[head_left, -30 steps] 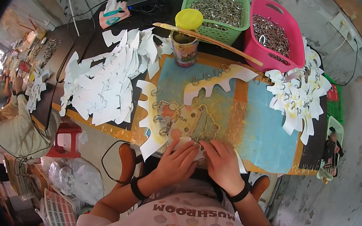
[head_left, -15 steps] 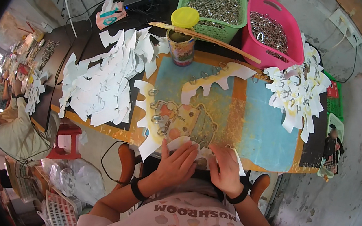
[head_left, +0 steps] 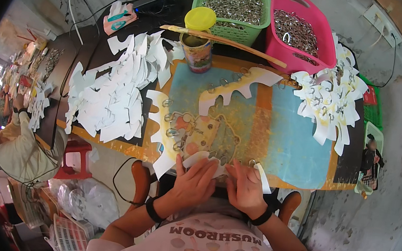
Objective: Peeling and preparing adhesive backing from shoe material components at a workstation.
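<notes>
At the near edge of a paint-smeared worktop point(head_left: 293, 157), a person bends both bare hands over a white strip point(head_left: 196, 159) with metal rings along it. The left hand point(head_left: 196, 180) lies over the strip's left part, fingers side by side and thumb spread apart; the right hand point(head_left: 247, 187) curls its fingers over the right part. Whether either clamps the strip or a ring cannot be told, as the fingers hide the contact.

Just left of the hands, a yellow-stained toothed strip point(head_left: 158, 125) reaches the near edge; a second stained strip point(head_left: 240, 86) lies toward the far edge. White pieces point(head_left: 112, 92) pile up on the left, and stained ones point(head_left: 327, 108) heap near the right edge. Along the far edge stand a tin point(head_left: 198, 57) with a stick point(head_left: 235, 47) across its top, a green basket point(head_left: 245, 34) and a pink basket point(head_left: 313, 69), both baskets holding metal rings.
</notes>
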{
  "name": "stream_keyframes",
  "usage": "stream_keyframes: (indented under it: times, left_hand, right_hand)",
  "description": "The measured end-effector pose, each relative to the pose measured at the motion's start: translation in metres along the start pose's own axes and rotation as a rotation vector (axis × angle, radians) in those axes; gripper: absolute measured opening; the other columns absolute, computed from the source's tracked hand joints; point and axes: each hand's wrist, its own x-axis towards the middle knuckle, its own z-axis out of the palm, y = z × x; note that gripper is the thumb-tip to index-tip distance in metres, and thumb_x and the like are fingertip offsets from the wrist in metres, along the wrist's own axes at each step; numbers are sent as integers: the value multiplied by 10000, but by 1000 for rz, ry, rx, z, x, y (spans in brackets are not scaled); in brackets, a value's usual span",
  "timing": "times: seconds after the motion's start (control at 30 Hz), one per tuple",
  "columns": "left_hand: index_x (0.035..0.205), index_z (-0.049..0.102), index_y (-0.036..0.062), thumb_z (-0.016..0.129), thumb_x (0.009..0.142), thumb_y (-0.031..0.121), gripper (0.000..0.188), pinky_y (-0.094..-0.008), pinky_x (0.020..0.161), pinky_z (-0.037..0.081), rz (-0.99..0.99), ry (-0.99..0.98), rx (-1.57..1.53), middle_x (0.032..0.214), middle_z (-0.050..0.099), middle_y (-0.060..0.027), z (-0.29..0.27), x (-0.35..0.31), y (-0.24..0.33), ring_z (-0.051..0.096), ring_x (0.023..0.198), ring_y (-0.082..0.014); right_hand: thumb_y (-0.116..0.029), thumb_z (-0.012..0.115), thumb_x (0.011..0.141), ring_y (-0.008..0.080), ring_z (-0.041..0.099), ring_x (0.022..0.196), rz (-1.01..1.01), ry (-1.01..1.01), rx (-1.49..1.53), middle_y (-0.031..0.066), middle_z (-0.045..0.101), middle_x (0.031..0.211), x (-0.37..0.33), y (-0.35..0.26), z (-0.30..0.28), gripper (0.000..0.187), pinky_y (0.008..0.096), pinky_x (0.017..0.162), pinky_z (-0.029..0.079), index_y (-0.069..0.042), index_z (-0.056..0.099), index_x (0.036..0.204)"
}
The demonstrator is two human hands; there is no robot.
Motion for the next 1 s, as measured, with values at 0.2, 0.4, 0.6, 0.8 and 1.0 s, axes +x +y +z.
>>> stream_keyframes:
  times: [0.2, 0.4, 0.6, 0.8, 1.0]
  left_hand:
    - [1236, 535, 48, 670, 779, 195, 498, -713, 1069, 48, 2, 16, 42, 1264, 608, -40, 2, -4, -4, 534, 1142, -242]
    - [1238, 537, 44, 654, 782, 204, 497, -718, 1053, 69, 14, 11, 77, 1256, 607, -20, 7, -11, -6, 518, 1119, -241]
    - [1251, 561, 133, 658, 764, 212, 503, -709, 1065, 39, 74, -11, 145, 1310, 567, -4, 6, -10, -6, 514, 1092, -231]
    - [1211, 611, 165, 656, 765, 239, 454, -711, 1057, 34, 103, -23, 181, 1315, 554, 12, 2, -8, -7, 513, 1060, -204]
    - [1195, 621, 170, 663, 755, 238, 447, -718, 1041, 75, 115, -3, 212, 1308, 554, 16, 4, -8, -7, 513, 1028, -193]
  right_hand:
    - [-43, 687, 764, 222, 579, 918, -8, 6, -38, 54, 666, 962, 3, -2, 0, 533, 358, 790, 442, 44, 547, 1271]
    - [-66, 698, 750, 224, 571, 932, -22, 5, -65, 52, 651, 989, 1, -1, 1, 484, 361, 796, 439, 2, 606, 1221]
    - [-132, 714, 732, 211, 545, 989, -91, -54, -153, 29, 633, 1125, -3, 1, -1, 386, 367, 832, 432, -63, 684, 1111]
    - [-155, 713, 749, 222, 545, 978, -75, -47, -148, 27, 633, 1129, 0, -1, 1, 277, 377, 816, 429, -76, 684, 1013]
    - [-145, 701, 763, 241, 548, 988, -25, -80, -117, 37, 631, 1151, 1, -2, 1, 280, 394, 828, 434, -69, 674, 1032]
